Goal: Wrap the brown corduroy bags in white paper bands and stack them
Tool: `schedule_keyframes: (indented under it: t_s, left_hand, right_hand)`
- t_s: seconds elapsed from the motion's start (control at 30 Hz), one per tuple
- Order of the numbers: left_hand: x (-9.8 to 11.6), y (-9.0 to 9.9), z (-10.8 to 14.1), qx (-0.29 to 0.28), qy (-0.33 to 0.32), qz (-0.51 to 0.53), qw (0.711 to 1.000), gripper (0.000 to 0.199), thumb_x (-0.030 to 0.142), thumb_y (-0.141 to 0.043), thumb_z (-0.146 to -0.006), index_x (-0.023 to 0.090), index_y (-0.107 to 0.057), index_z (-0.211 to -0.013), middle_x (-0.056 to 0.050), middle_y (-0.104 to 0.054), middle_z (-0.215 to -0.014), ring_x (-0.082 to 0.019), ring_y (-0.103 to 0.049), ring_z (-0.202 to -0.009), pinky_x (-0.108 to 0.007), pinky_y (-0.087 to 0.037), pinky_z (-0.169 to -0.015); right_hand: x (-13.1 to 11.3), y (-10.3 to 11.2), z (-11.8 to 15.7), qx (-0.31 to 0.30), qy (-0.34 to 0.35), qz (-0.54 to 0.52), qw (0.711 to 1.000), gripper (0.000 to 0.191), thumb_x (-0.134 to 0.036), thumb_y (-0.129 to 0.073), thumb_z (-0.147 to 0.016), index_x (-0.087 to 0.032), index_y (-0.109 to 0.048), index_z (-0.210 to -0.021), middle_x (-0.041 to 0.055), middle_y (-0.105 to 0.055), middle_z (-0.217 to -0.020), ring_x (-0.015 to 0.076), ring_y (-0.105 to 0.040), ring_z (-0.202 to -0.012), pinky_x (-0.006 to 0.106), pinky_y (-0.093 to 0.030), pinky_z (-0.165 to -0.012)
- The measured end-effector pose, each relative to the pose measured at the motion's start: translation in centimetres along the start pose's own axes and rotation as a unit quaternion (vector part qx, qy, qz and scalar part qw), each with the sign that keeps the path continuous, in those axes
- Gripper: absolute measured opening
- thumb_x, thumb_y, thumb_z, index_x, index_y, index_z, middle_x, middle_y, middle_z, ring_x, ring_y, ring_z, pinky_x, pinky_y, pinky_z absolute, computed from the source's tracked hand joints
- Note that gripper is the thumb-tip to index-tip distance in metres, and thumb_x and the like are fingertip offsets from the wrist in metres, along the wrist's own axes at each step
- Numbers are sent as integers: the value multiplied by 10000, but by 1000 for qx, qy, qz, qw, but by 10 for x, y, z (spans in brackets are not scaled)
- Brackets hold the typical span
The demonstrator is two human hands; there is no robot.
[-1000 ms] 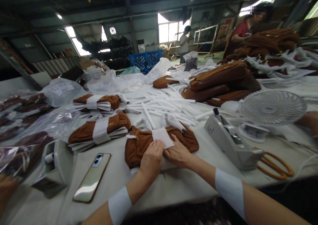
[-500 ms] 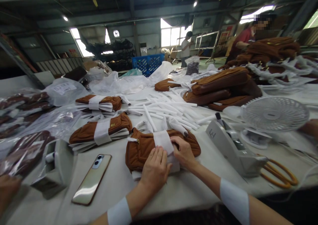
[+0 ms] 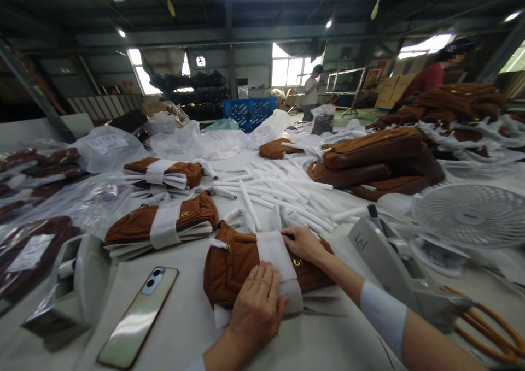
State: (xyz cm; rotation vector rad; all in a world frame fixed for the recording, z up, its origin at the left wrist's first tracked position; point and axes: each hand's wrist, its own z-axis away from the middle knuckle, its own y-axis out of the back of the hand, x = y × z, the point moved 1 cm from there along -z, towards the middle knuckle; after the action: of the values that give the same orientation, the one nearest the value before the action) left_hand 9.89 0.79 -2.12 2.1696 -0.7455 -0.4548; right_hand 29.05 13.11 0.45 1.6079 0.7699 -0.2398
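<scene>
A brown suede bag (image 3: 233, 261) lies on the white table in front of me, with a white paper band (image 3: 279, 261) wrapped across its middle. My left hand (image 3: 258, 308) presses flat on the near end of the band and the bag's front edge. My right hand (image 3: 301, 242) rests on the bag's far side, fingers at the band's upper end. Neither hand grips anything. Two other banded brown bags (image 3: 162, 223) (image 3: 164, 171) lie to the left.
A phone (image 3: 137, 316) lies at the near left beside a tape dispenser (image 3: 69, 289). Another tape dispenser (image 3: 394, 267), a small white fan (image 3: 471, 215) and orange-handled scissors (image 3: 490, 327) stand right. White paper rolls (image 3: 279, 188), stacked brown bags (image 3: 369, 158) and bagged goods (image 3: 36, 196) surround them. People work in the background.
The white band has been drawn over the bag and laid down across it. My right hand moved from the near edge to the bag's far side; my left hand slid nearer.
</scene>
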Motion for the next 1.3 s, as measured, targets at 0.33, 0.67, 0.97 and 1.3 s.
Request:
schedule_keyframes:
  t_s: [0.33, 0.67, 0.97, 1.3]
  left_hand:
    - [-1, -2, -4, 37, -11, -11, 999, 404, 322, -454, -947, 77, -627, -1216, -159, -642, -1277, -282, -582, -1228, -416, -531, -1015]
    - [-1, -3, -7, 89, -15, -43, 995, 408, 330, -413, -954, 78, -669, -1147, -143, -688, -1193, -277, -636, -1133, -395, -543, -972]
    - [-4, -4, -8, 69, -15, -35, 997, 411, 327, -409, -962, 71, -658, -1165, -147, -684, -1200, -280, -637, -1132, -399, -552, -962]
    - [-3, -5, -4, 62, -22, -58, 996, 427, 330, -380, -972, 55, -644, -1164, -164, -670, -1216, -296, -625, -1149, -412, -562, -943]
  right_hand:
    - [-1, -2, -27, -6, -85, 71, 994, 215, -180, -545, -788, -157, -755, -749, 89, -722, -735, 215, -667, -722, 268, -438, -658]
    - [-56, 4, -40, -106, 34, -63, 992, 323, -335, -622, -778, -142, -769, -992, 78, -753, -920, 203, -667, -810, 249, -475, -750]
    - [-56, -31, -47, -46, -46, -83, 994, 353, -444, -617, -798, -118, -750, -784, 71, -702, -696, 162, -572, -620, 247, -403, -575]
    - [-55, 4, -5, 70, -3, -122, 990, 360, -394, -466, -945, -145, -725, -977, 71, -736, -943, 203, -664, -864, 286, -506, -805]
